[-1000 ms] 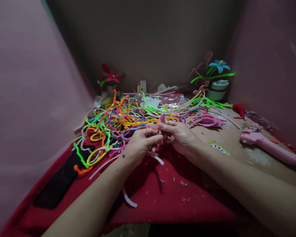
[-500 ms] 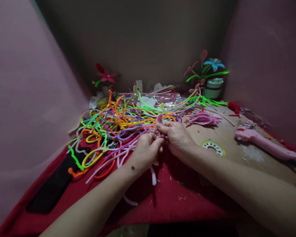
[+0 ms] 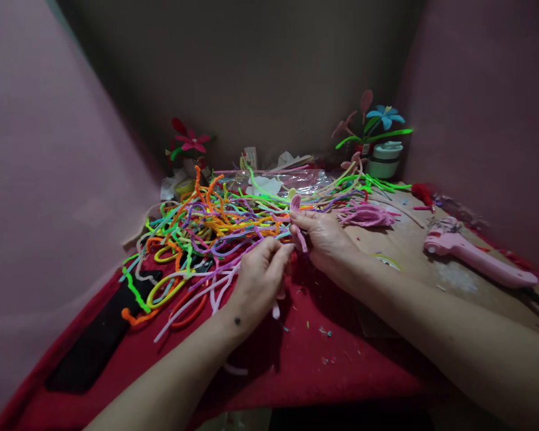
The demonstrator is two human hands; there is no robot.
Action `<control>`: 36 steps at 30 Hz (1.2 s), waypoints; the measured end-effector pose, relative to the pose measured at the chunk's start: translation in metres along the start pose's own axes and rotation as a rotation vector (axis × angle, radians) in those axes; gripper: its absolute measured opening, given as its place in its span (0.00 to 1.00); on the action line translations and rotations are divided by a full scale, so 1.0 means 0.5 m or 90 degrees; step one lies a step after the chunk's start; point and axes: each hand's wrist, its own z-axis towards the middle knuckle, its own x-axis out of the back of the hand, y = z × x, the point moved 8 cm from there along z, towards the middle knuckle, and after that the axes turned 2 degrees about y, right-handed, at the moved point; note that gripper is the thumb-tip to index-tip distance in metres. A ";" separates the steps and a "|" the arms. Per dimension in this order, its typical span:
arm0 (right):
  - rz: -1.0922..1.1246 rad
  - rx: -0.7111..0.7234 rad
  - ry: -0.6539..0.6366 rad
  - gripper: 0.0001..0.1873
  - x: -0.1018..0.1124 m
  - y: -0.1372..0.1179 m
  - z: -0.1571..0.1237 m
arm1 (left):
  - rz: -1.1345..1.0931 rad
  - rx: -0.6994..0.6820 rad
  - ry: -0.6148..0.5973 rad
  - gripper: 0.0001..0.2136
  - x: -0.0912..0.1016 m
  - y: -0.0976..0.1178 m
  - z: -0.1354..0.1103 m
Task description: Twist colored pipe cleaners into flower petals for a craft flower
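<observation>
A pink pipe cleaner (image 3: 295,203), bent into a looped petal shape, is pinched between the thumb and fingers of my right hand (image 3: 326,239). Its tail hangs down below the fingertips. My left hand (image 3: 261,274) is closed just to the left and slightly lower, its thumb and fingertips pressed together. Whatever may be between those fingertips is too small to make out. Under the left hand a pale pink pipe cleaner end (image 3: 276,310) pokes out. Behind both hands spreads a tangled heap of coloured pipe cleaners (image 3: 224,224).
On the right lie a pink glue gun (image 3: 480,256), a bundle of pink pipe cleaners (image 3: 371,214) and a tape roll (image 3: 388,262) partly behind my forearm. A black flat object (image 3: 99,335) lies left on the red cloth (image 3: 341,371). Pipe-cleaner flowers (image 3: 385,116) and a mint container (image 3: 385,160) stand behind.
My hands have moved slightly apart, the left one lower. More of the pink pipe cleaner's tail shows beneath my right fingers. The view has shifted a little.
</observation>
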 end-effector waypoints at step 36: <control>-0.053 -0.017 -0.130 0.14 -0.045 0.031 -0.040 | -0.157 0.010 0.022 0.15 0.038 -0.002 0.037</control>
